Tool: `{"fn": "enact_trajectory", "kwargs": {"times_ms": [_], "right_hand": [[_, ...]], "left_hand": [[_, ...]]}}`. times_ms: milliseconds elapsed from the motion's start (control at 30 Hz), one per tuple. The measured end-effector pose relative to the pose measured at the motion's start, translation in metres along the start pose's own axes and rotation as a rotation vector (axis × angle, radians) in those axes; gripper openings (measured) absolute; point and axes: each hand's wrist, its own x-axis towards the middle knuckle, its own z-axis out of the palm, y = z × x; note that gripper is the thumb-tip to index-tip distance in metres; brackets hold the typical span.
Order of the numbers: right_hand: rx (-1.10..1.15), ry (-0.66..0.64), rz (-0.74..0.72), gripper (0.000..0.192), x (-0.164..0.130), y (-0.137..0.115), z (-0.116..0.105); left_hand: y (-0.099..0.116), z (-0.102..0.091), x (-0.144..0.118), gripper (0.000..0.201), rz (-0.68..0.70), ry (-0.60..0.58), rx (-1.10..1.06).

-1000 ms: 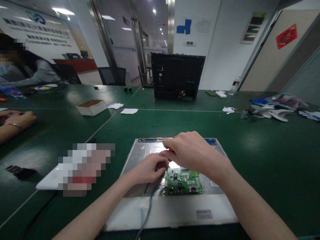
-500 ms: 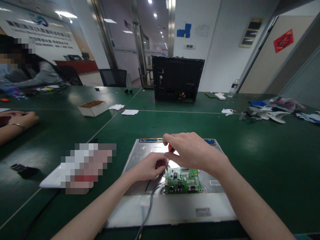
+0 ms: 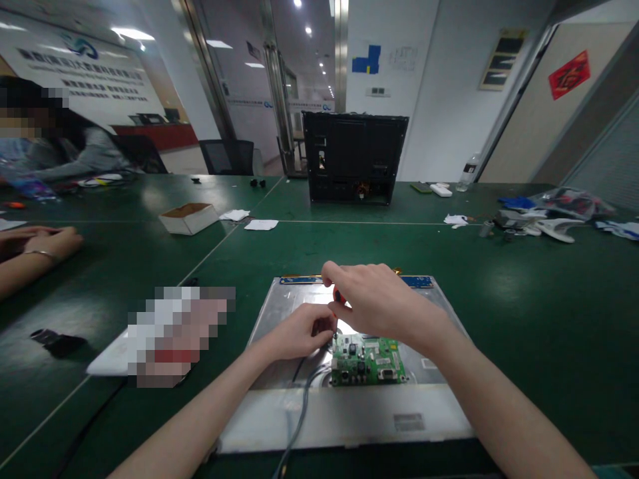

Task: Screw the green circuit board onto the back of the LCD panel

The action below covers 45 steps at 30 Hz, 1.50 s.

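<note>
A green circuit board (image 3: 369, 362) lies on the metal back of a flat display panel (image 3: 359, 419). My right hand (image 3: 382, 299) is closed around the red and black handle of a screwdriver (image 3: 339, 294), held upright with its shaft pointing down at the board's upper left corner. Beside that corner, my left hand (image 3: 304, 329) is closed in a pinch against the lower shaft; what its fingertips hold is hidden. Grey cables (image 3: 305, 399) run from the board's left side over the panel's near edge. A blue strip board (image 3: 419, 282) lines the panel's far edge.
A black monitor housing (image 3: 355, 156) stands at the table's far side. Left are an open white box (image 3: 190, 218), a partly blurred white packet (image 3: 107, 359) and a black cylindrical piece (image 3: 57, 340). Another person's hands (image 3: 54, 245) rest at far left. Assorted parts (image 3: 524, 221) lie at right.
The view has shifted slightly. Both hands stay at the same board corner, and the right hand has turned a little on the screwdriver handle.
</note>
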Motion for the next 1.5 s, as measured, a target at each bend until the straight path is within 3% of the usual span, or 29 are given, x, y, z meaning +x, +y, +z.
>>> {"fn": "enact_trajectory", "kwargs": {"times_ms": [167,367,733,1033,1300,1500], "right_hand": [[0.065,-0.045,-0.016,0.017,-0.005,0.002,-0.005],[-0.089,-0.043,0.138,0.021,-0.003,-0.003,-0.005],[-0.033,-0.027,0.028,0.015,-0.007,-0.007,-0.009],[-0.076,-0.041,0.070,0.018,-0.002,-0.006,-0.006],[-0.039,-0.018,0.022,0.014,-0.004,-0.005,-0.008],[-0.094,0.000,0.039,0.017,-0.001,-0.006,-0.007]], "left_hand": [[0.001,0.000,0.000,0.004,0.003,-0.006,-0.031],[0.006,-0.001,-0.001,0.010,-0.005,-0.012,-0.076],[0.006,-0.001,0.001,0.009,0.014,0.034,-0.004],[0.007,-0.001,0.000,0.007,-0.042,0.015,-0.040],[0.007,0.001,0.001,0.003,0.034,0.035,0.006],[0.011,0.001,-0.001,0.004,0.000,0.047,0.027]]}}
